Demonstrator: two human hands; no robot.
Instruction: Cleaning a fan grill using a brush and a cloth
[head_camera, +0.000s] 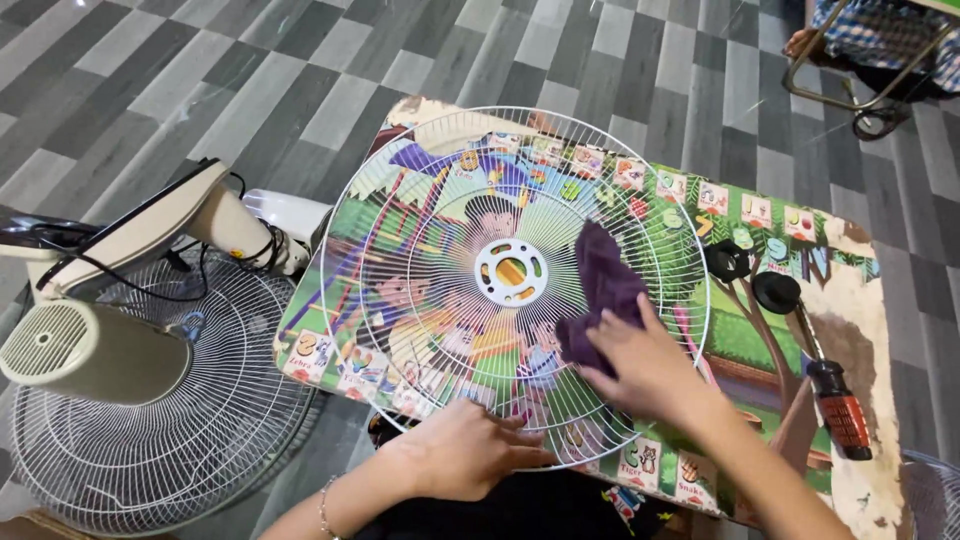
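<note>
Currently, your right hand (645, 365) presses a purple cloth (600, 295), fingers clenched on it, against the white fan grille (420, 200), which lies flat on the colourful picture counter (860, 330). Your left hand (465, 450) rests on the grille's near rim, fingers spread, grasping nothing. A red-handled screwdriver (838, 405) lies right.

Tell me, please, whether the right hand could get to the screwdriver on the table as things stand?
Probably yes. The right hand presses a purple cloth on the fan grille; the screwdriver lies just to its right on the table, uncovered, with nothing between them.
</note>
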